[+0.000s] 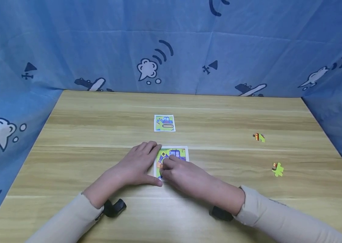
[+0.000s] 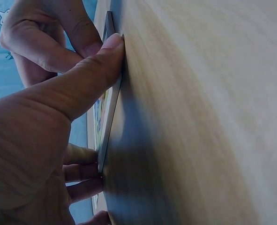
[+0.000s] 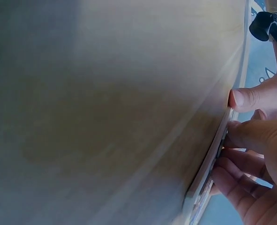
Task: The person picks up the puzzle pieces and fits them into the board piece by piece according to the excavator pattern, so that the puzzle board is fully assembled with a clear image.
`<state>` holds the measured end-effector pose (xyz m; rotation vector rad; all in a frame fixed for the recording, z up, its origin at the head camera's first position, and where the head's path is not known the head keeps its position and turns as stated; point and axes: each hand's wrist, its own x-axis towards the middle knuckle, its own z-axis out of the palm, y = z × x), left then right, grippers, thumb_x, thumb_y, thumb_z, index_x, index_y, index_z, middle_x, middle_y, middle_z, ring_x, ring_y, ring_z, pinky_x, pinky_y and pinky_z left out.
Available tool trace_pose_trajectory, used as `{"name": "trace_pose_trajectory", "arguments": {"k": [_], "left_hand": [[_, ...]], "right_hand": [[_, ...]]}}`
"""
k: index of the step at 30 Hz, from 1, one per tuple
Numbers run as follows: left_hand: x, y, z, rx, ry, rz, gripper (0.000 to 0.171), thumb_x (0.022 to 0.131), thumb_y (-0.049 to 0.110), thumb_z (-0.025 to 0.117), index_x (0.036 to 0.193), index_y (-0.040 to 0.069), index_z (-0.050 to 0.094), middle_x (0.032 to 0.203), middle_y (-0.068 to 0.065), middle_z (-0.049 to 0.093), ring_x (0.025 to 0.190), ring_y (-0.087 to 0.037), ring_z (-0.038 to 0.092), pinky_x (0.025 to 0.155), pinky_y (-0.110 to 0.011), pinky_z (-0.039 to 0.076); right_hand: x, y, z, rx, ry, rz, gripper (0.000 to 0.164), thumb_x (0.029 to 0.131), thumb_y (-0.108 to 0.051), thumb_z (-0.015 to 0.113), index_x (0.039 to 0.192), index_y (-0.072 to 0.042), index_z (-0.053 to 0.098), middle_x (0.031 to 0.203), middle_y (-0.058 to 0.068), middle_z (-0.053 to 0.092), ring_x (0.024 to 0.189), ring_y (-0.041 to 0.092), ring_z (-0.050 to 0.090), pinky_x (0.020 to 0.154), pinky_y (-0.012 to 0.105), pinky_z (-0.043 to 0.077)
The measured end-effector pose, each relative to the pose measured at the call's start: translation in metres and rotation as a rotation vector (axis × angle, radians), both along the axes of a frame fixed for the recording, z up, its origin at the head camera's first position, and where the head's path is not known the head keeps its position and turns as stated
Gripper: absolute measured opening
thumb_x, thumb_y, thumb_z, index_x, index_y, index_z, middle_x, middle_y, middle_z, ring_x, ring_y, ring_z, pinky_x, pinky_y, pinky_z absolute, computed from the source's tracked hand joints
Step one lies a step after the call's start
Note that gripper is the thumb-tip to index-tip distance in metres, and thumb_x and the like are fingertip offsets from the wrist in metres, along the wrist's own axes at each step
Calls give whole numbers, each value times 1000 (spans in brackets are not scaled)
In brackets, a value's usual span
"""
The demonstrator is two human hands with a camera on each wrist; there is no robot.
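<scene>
One puzzle lying on bench, left hand touching its left side, thumb and fingers standing wide apart. Right hand resting on puzzle's face, bent fingers keeping narrow; whether they are pinching anything, cannot tell. Card showing blue vehicle, lying just beyond puzzle. Farther piece and nearer piece lying well apart from puzzle, at right. Blue curtain hanging behind.
</scene>
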<state>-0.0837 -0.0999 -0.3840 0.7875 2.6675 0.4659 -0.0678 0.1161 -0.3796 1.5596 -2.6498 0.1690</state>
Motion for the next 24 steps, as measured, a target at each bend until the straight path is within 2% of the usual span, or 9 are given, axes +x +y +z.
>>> {"name": "trace_pose_trajectory", "arguments": {"k": [11,24], "left_hand": [[0,1,-1,5,0,8,119,76,67,84,162,1,33,161,-16,41,148,-35,40,125,-58,35],[0,1,1,16,3,14,118,75,64,86,161,1,35,160,-15,43,147,-34,41,124,-58,36]], "right_hand": [[-1,0,-1,1,-2,6,6,98,-14,71,98,-17,77,98,-5,63,93,14,56,84,25,56],[-3,-1,-1,-25,-39,-1,7,99,-20,73,99,-15,78,93,-6,61,91,12,55,84,24,56]]}}
